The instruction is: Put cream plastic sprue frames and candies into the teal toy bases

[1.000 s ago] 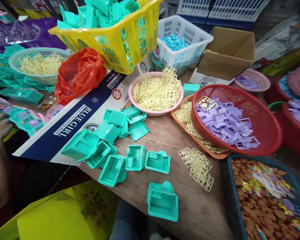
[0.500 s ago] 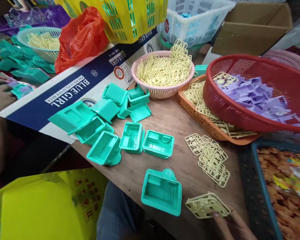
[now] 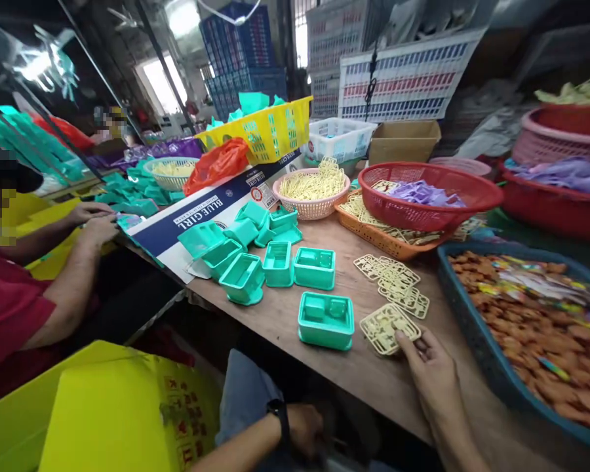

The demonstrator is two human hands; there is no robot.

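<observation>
Right hand (image 3: 430,367) lies on the table (image 3: 324,314) at near centre, fingertips pinching the near edge of a cream sprue (image 3: 388,326); grip closed on it. Sprue lies flat on the table, just right of a teal tray (image 3: 326,319). More cream sprues (image 3: 393,283) lie loose just beyond it.

Left hand (image 3: 307,429) is below the table edge, near the lap, a dark band at the wrist; cannot tell whether its grip is open or closed.

Further teal trays (image 3: 275,262) are clustered left of centre. Far side: pink basket (image 3: 312,203) of cream sprues, red basket (image 3: 423,203) with purple parts. Blue bin (image 3: 476,328) at right holds brown pieces.

At left, a co-worker in a red sleeve (image 3: 4,314) has both hands (image 3: 96,219) on the far left table.
</observation>
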